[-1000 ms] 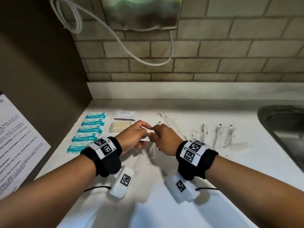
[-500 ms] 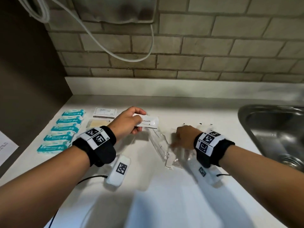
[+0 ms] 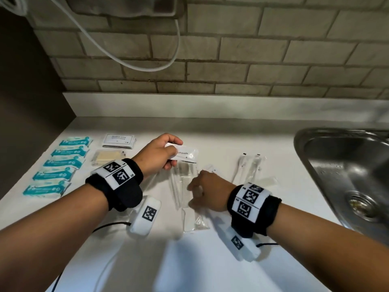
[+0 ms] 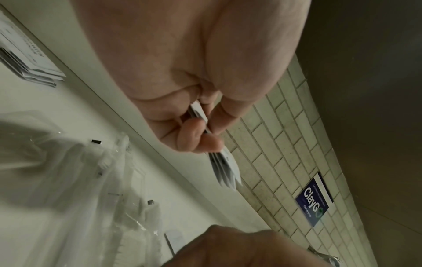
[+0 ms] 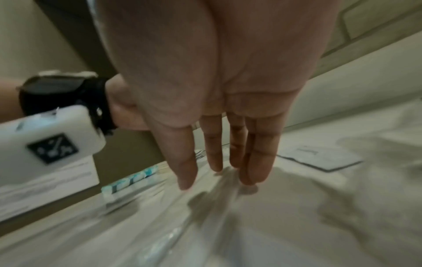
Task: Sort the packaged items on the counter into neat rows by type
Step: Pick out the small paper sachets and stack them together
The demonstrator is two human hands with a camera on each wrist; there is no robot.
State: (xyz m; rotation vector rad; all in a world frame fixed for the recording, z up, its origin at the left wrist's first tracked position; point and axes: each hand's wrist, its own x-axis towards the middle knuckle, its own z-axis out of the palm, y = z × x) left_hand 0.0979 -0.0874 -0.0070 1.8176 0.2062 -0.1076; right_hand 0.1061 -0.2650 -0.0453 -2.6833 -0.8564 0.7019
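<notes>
Five teal packets (image 3: 60, 163) lay in a row along the counter's (image 3: 210, 260) left edge, with a shampoo sachet stack (image 3: 119, 140) and one soap bar (image 3: 107, 157) just beside them. The left hand (image 3: 156, 157) pinched several toothpaste sachets (image 3: 186, 153) above the counter's middle. The right hand (image 3: 210, 191), fingers straight, touched clear-wrapped packs (image 3: 189, 199) lying beneath it.

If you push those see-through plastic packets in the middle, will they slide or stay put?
They would probably slide easily: the clear packets look glossy on a smooth white counter. They are likely light and crinkly, since the thin film wrinkles under the right hand. Overlapping ones may drag along together.
</notes>
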